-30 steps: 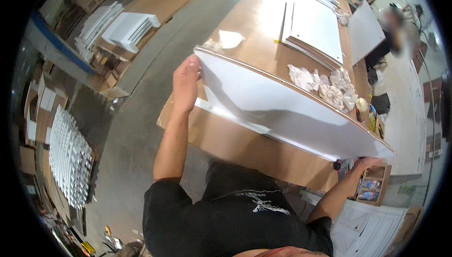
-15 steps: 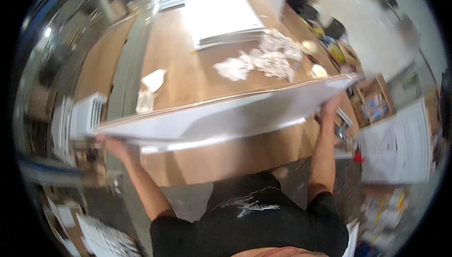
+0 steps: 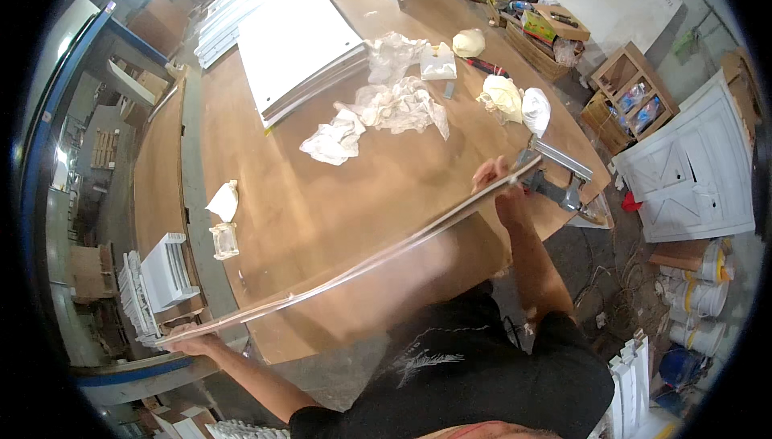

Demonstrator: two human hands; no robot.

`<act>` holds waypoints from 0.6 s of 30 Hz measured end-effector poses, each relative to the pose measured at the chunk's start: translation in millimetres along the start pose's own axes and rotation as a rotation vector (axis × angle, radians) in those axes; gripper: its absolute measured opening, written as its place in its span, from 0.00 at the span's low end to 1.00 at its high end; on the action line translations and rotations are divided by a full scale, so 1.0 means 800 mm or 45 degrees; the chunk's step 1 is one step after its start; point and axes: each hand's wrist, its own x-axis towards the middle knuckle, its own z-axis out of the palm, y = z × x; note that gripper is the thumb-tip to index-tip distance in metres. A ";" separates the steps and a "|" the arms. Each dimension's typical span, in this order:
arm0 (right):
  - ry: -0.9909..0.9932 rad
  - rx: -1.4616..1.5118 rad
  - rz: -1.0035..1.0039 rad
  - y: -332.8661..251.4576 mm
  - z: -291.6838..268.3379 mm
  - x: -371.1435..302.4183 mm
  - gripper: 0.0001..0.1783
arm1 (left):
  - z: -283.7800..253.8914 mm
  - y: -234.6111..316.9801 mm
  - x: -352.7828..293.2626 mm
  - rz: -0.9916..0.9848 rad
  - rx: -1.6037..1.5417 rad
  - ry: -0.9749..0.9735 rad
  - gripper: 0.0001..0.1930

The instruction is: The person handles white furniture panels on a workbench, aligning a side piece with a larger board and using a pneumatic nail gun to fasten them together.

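A long, thin white panel (image 3: pixel 362 267) is held nearly edge-on above the near part of the brown work table (image 3: pixel 265 246). It slants from low on the left to higher on the right. At its left end my left hand (image 3: pixel 193 339) is closed round the edge, beyond the table's left side. My right hand (image 3: pixel 500 186) grips the other end, fingers over the far side. Just right of that hand lies a silver and grey tool (image 3: pixel 563 178) on the table's right edge. Crumpled pale cloths (image 3: pixel 394 109) lie beyond the panel.
White panels are stacked (image 3: pixel 297 45) on the table's far part. Cream bundles (image 3: pixel 500 98) sit along the right edge, and small pale pieces (image 3: pixel 224 201) at the left. A wooden crate (image 3: pixel 635 89), a white door panel (image 3: pixel 696 166) and buckets (image 3: pixel 700 290) stand at right.
The panel has turned from showing its white face to nearly edge-on. Its left end has dropped nearer me, both hands staying on it. The view has swung to the right.
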 end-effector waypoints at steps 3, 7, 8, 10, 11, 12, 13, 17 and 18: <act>-0.146 0.040 0.310 -0.106 0.026 0.023 0.25 | -0.069 -0.082 0.107 0.167 -0.001 -0.002 0.27; 0.061 0.069 0.470 -0.109 -0.017 0.039 0.16 | -0.026 -0.072 0.066 -0.062 -0.068 0.052 0.25; 0.092 0.094 0.495 -0.106 -0.017 0.042 0.16 | -0.021 -0.069 0.060 -0.009 0.042 0.109 0.21; 0.094 0.060 0.509 -0.105 -0.022 0.045 0.15 | -0.017 -0.075 0.069 0.115 0.019 0.158 0.20; 0.094 0.074 0.507 -0.103 -0.022 0.044 0.15 | -0.021 -0.086 0.086 0.186 -0.119 0.150 0.24; 0.097 0.085 0.504 -0.101 -0.021 0.042 0.15 | -0.017 -0.087 0.090 0.137 -0.106 0.110 0.24; 0.103 0.094 0.499 -0.101 -0.020 0.040 0.15 | -0.012 -0.087 0.091 0.084 -0.092 0.068 0.24; 0.142 0.127 0.437 -0.109 -0.011 0.026 0.15 | -0.056 -0.091 0.104 0.024 0.208 0.019 0.29; 0.174 0.121 0.426 -0.107 -0.015 0.017 0.16 | -0.055 -0.101 0.110 0.039 0.281 0.053 0.31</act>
